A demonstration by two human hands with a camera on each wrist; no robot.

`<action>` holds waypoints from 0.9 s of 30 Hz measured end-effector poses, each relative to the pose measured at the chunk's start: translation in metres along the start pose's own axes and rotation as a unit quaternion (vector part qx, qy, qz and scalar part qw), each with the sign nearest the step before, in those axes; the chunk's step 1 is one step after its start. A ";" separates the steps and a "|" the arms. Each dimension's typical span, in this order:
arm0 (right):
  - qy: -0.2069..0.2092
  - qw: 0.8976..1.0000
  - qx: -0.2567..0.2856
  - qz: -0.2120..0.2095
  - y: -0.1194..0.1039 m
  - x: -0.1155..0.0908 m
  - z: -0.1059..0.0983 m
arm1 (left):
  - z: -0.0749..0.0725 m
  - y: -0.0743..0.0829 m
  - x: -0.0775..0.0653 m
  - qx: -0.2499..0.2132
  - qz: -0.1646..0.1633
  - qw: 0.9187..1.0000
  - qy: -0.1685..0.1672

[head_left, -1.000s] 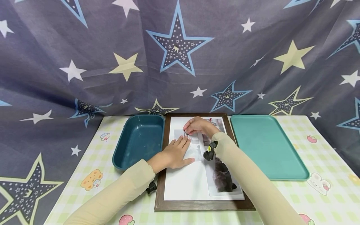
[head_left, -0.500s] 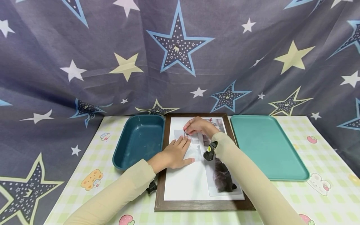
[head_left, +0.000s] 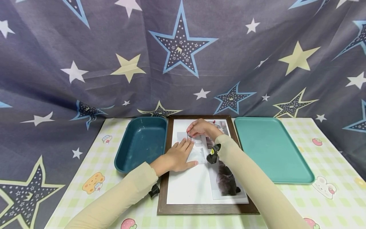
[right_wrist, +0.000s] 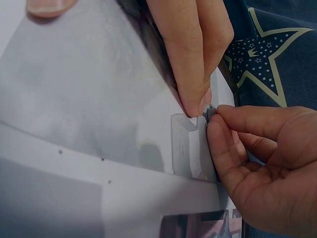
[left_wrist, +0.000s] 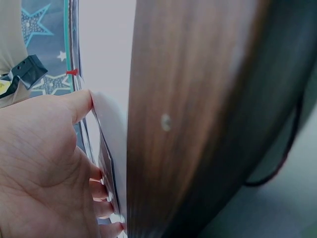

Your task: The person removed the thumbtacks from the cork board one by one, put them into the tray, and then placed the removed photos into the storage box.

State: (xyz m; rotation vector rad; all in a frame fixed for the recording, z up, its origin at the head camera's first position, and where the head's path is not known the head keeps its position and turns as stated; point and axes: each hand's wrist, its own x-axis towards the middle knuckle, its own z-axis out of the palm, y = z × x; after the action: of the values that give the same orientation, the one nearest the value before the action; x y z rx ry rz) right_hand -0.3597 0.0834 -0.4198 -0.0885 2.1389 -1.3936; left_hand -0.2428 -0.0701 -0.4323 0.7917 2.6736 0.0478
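Note:
A white board in a dark brown wooden frame (head_left: 208, 209) lies on the table with photos on it. My left hand (head_left: 178, 157) rests on a pale grey photo (head_left: 197, 156), its fingers straight and pointing away. Just beyond its fingertips, my right hand (head_left: 200, 127) pinches a small dark thing (right_wrist: 211, 111) between thumb and fingertip, at the photo's far part. Its kind is too small to tell. A tall photo of a dark grey cat (head_left: 226, 183) lies under my right forearm. A red push pin (head_left: 214, 121) stands near the board's far edge.
Left of the frame stands a deep blue-green bin (head_left: 120, 167); right of it lies a flat teal tray (head_left: 274, 143). A checked cloth (head_left: 94, 152) covers the table. A star-patterned curtain (head_left: 183, 95) hangs along the back. Small dark dots (right_wrist: 102, 159) mark the paper.

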 end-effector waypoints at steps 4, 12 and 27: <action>0.004 1.000 -0.001 0.003 -0.001 0.000 0.001 | -0.001 0.000 -0.001 -0.001 0.000 1.000 0.001; -0.004 1.000 -0.005 -0.004 0.004 0.008 -0.003 | -0.001 0.000 -0.001 -0.002 -0.001 1.000 0.003; 0.009 1.000 0.000 0.007 0.000 0.002 0.000 | 0.002 -0.001 0.001 -0.005 0.000 1.000 0.006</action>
State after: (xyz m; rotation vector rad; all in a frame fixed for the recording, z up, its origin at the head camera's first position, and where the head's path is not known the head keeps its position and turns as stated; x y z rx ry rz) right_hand -0.3611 0.0833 -0.4206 -0.0602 2.1505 -1.3910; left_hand -0.2431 -0.0704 -0.4348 0.7915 2.6821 0.0656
